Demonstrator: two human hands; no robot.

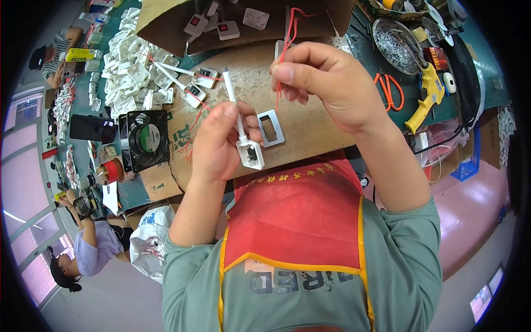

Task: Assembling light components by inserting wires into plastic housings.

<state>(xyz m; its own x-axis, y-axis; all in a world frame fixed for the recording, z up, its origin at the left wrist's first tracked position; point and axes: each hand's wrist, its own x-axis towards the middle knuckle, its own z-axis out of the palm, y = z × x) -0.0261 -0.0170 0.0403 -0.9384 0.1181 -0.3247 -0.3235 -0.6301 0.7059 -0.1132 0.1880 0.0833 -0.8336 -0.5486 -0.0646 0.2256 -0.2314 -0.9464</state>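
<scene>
My left hand (212,145) is closed around the white stem of a small plastic switch housing (251,156). The stem points up and away, and the open housing with dark parts inside hangs below my fingers. Above and to the right, my right hand (332,83) pinches thin red wires (291,33) between thumb and fingers. The wires loop up past the fingertips, and one strand hangs below. Between the hands, a light grey rectangular frame (271,128) lies on the cardboard sheet (191,102). Two housings with black switches (194,94) and red wires lie left of my hands.
An open cardboard box (166,22) with white switch pieces stands ahead. White plastic parts (124,72) are piled at the left, near a black fan (145,139). At right lie orange-handled pliers (389,93), a yellow glue gun (428,97) and a metal dish (394,47). Two people sit leftward.
</scene>
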